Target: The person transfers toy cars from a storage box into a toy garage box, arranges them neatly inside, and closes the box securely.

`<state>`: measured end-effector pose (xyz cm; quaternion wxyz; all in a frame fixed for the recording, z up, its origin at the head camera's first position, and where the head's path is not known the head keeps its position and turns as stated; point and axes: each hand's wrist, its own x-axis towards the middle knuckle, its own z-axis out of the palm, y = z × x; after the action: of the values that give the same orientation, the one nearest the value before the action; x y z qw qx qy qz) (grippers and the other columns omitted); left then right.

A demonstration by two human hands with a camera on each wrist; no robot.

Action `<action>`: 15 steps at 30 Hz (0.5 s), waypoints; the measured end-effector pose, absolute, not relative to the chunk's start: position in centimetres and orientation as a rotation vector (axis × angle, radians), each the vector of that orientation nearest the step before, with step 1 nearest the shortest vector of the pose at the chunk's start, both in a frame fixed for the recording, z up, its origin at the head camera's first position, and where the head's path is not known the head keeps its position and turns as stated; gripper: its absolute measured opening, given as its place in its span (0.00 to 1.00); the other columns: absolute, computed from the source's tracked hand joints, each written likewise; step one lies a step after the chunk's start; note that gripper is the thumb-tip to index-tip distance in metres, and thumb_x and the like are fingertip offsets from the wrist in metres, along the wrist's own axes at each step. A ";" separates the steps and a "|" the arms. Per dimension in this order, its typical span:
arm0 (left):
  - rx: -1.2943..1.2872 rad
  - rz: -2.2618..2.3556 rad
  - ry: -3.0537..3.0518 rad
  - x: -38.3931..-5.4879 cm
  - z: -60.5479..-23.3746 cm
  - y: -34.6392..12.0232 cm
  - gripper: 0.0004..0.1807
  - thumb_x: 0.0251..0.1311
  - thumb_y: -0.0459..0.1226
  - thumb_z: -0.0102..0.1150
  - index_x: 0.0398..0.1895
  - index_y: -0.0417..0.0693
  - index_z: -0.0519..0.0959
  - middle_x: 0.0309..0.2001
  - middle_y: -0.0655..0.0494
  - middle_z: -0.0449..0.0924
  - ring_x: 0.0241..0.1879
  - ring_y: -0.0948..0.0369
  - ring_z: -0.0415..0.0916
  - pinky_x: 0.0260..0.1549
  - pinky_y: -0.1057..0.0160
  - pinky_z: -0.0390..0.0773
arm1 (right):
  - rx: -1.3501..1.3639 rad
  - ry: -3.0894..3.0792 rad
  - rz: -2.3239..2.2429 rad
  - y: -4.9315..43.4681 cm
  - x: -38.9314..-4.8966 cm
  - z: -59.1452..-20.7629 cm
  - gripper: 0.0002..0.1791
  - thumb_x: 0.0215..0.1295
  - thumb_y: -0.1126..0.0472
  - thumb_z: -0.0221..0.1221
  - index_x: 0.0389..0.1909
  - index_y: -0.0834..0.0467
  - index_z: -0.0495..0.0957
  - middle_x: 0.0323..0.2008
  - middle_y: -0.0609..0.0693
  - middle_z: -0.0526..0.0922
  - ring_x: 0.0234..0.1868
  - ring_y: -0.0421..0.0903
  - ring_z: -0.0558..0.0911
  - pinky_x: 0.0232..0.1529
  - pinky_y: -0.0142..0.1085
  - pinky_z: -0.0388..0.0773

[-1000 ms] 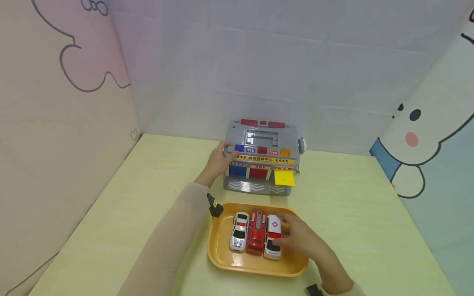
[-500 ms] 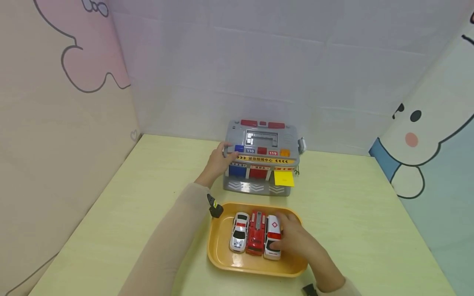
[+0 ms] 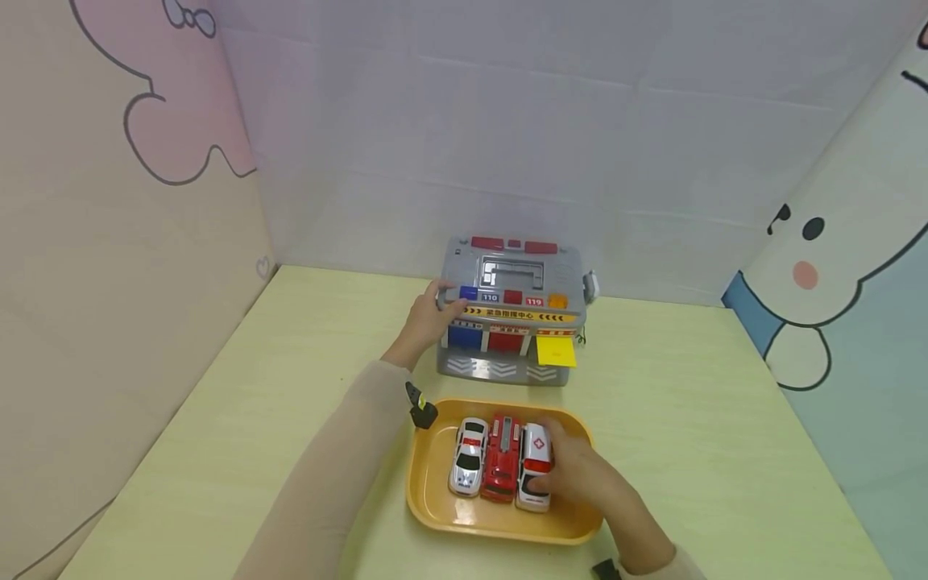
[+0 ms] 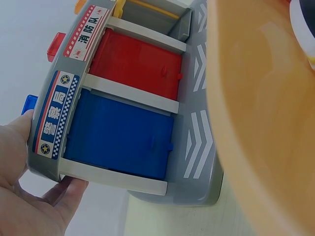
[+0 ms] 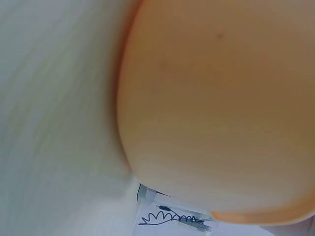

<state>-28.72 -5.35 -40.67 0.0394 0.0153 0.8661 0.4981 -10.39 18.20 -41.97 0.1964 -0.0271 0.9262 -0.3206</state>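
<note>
My left hand (image 3: pixel 425 321) grips the upper left corner of a grey toy emergency station (image 3: pixel 513 310), thumb in front by the blue button (image 3: pixel 469 292). The left wrist view shows its fingers bent round the side, beside the blue door (image 4: pixel 120 135). In an orange tray (image 3: pixel 464 528), a white toy police car (image 3: pixel 469 456), a red toy fire engine (image 3: pixel 502 459) and a white toy ambulance (image 3: pixel 537 467) lie side by side. My right hand (image 3: pixel 583 471) holds the ambulance, thumb over its windscreen, other fingers along its right side, partly hidden.
The yellow door (image 3: pixel 556 352) of the station stands raised; the red door (image 4: pixel 137 64) is down. A handset (image 3: pixel 592 286) hangs on the station's right side, with a coiled cord (image 5: pixel 170 218). Printed cloth walls (image 3: pixel 435 129) border the table (image 3: pixel 696 403). A blurred tan-orange surface fills much of the right wrist view.
My right hand has shifted slightly left and its fingers have settled closer round the ambulance. The left hand, station and toy vehicles stay in place.
</note>
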 end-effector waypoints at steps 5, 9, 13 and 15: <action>0.057 1.534 2.651 -28.7 -40.7 -5.4 0.27 0.69 0.50 0.54 0.67 0.53 0.64 0.53 0.44 0.72 0.50 0.51 0.72 0.48 0.50 0.75 | -0.031 2.564 -0.950 18.2 -10.2 -42.1 0.48 0.47 0.61 0.76 0.66 0.61 0.59 0.41 0.53 0.77 0.38 0.49 0.76 0.46 0.50 0.78; 0.052 1.543 2.644 -28.7 -40.7 -5.4 0.27 0.70 0.50 0.54 0.67 0.54 0.64 0.53 0.44 0.71 0.50 0.50 0.72 0.48 0.50 0.75 | -0.027 2.571 -0.958 18.1 -10.1 -42.2 0.48 0.48 0.62 0.76 0.67 0.60 0.58 0.41 0.53 0.77 0.37 0.49 0.76 0.47 0.50 0.77; 0.048 1.543 2.642 -28.7 -40.8 -5.4 0.27 0.69 0.50 0.54 0.67 0.54 0.64 0.54 0.44 0.70 0.51 0.50 0.71 0.48 0.49 0.75 | -0.028 2.584 -0.961 18.1 -10.1 -42.2 0.48 0.47 0.62 0.76 0.66 0.60 0.57 0.42 0.54 0.77 0.38 0.49 0.76 0.48 0.50 0.77; 0.046 1.544 2.642 -28.8 -40.9 -5.4 0.27 0.69 0.51 0.54 0.67 0.55 0.64 0.54 0.44 0.69 0.51 0.50 0.71 0.49 0.49 0.74 | -0.024 2.589 -0.959 18.1 -10.1 -42.3 0.49 0.47 0.61 0.76 0.67 0.60 0.57 0.43 0.55 0.77 0.39 0.50 0.76 0.49 0.51 0.76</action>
<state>-28.77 -5.41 -40.89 0.0406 0.0149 0.8625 0.5043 -10.12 18.09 -42.25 0.1893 -0.0087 0.9208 -0.3410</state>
